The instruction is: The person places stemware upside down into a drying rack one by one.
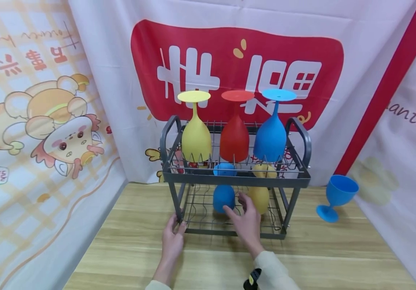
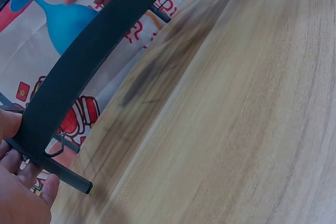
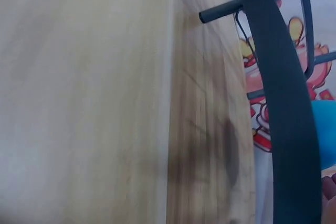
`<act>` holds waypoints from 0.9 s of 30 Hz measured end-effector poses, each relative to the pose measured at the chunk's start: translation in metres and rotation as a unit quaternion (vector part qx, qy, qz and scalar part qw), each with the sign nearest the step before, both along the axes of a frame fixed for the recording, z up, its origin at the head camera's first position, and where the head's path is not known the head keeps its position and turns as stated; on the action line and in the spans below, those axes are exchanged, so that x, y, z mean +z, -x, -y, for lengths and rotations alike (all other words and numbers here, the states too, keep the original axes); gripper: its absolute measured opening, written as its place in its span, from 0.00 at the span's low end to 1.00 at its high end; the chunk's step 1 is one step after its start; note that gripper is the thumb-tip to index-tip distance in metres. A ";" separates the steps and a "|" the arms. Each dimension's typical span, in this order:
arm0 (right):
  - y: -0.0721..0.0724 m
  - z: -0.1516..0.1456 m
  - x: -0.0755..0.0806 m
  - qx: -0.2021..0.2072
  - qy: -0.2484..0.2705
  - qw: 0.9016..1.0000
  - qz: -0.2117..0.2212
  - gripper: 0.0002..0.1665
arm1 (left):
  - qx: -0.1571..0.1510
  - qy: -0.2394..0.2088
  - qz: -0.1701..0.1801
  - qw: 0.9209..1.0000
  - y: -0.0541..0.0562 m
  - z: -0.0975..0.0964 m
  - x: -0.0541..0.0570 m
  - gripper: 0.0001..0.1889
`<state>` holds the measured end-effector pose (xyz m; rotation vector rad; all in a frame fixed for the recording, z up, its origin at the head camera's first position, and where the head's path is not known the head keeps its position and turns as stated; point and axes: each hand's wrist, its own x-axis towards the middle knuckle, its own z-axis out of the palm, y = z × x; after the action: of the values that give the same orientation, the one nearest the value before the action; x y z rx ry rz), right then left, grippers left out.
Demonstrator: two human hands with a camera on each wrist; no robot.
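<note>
My left hand [image 1: 173, 238] grips the front left lower corner of a dark two-tier wire rack [image 1: 237, 179], thumb and fingers on either side of its frame. My right hand [image 1: 247, 223] reaches into the lower tier with thumb and fingers spread. It is right beside an upside-down blue goblet [image 1: 224, 199]; whether it touches the goblet cannot be told. The left wrist view shows its fingertips close to the same blue goblet [image 2: 65, 22]. A yellow goblet [image 1: 260, 197] stands upside down on the right, partly hidden by the upper tier.
Upside-down yellow [image 1: 196, 139], red [image 1: 234, 139] and blue goblets [image 1: 271, 137] stand along the upper tier. Another blue goblet [image 1: 340, 193] sits tilted on the wooden table [image 1: 338, 257] at the right. Printed cloth [image 1: 121, 80] hangs behind and along the sides.
</note>
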<state>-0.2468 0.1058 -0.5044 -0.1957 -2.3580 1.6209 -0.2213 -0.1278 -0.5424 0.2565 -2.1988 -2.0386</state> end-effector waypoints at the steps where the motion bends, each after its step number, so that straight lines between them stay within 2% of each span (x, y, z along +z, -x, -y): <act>1: -0.005 -0.004 0.000 0.006 -0.003 1.000 -0.003 0.44 | 0.000 -0.001 -0.001 1.000 0.000 0.000 0.000 0.27; 8: -0.044 -0.038 -0.006 0.037 -0.049 0.997 -0.043 0.42 | 0.003 0.003 -0.003 1.000 0.001 -0.002 -0.002 0.27; 12: -0.066 -0.062 -0.011 0.026 -0.081 0.993 -0.077 0.35 | 0.004 0.008 -0.007 1.000 0.001 -0.002 -0.003 0.27; 16: -0.084 -0.093 -0.015 -0.001 -0.105 0.990 -0.097 0.30 | 0.004 0.009 -0.009 1.000 0.000 -0.002 -0.003 0.27; 18: -0.091 -0.110 -0.015 -0.029 -0.107 0.991 -0.078 0.27 | 0.002 0.008 -0.010 1.000 -0.001 -0.003 -0.003 0.27; 23: -0.092 -0.156 -0.017 -0.105 -0.070 0.992 -0.022 0.23 | -0.001 0.008 -0.011 1.000 -0.001 -0.002 -0.002 0.27; 27: -0.081 -0.190 -0.020 -0.145 -0.039 0.989 0.010 0.30 | 0.001 0.008 -0.011 1.000 -0.001 -0.001 -0.002 0.27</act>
<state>-0.1660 0.2957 -0.5249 -0.5153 -2.2756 1.3940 -0.2198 -0.1273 -0.5441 0.2344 -2.1993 -2.0133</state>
